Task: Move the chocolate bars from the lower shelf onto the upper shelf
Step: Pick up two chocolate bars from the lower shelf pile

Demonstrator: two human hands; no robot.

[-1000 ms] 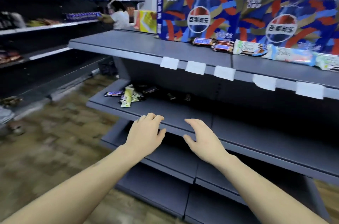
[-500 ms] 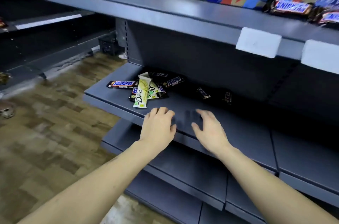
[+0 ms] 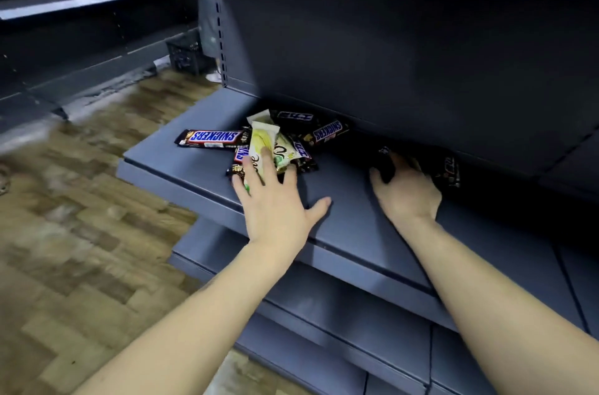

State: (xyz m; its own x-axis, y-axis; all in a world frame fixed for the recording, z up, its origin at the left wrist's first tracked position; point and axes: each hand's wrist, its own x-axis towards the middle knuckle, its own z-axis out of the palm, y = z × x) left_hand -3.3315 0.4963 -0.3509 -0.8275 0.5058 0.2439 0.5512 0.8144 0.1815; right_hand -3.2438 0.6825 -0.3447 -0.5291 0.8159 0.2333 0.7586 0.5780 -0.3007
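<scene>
Reaching both hands onto the lower shelf [image 3: 340,213], we work at the pile of chocolate bars [image 3: 278,142] lying at its 11 o'clock end. Our left hand [image 3: 275,200] lies flat, fingers straight and spread, released, fingertips pressing on the pale Dove bar [image 3: 261,142] atop the pile. Under and around it: one Snickers bar [image 3: 212,137] at 9 o'clock of the pile, flat, label up; another Snickers [image 3: 327,132] at 2 o'clock, tilted against the back panel [image 3: 405,54]; a dark bar [image 3: 293,116] at 12. Our right hand [image 3: 406,190] is at 3 o'clock from the left hand, well apart, fingers curled over a dark bar [image 3: 385,168] in the shadow; probably grasping it, but the view is dim. One more dark wrapper [image 3: 449,169] lies just beside it at 3 o'clock. A black crate [image 3: 186,53] sits on the wood floor [image 3: 81,232] at 11 o'clock.
</scene>
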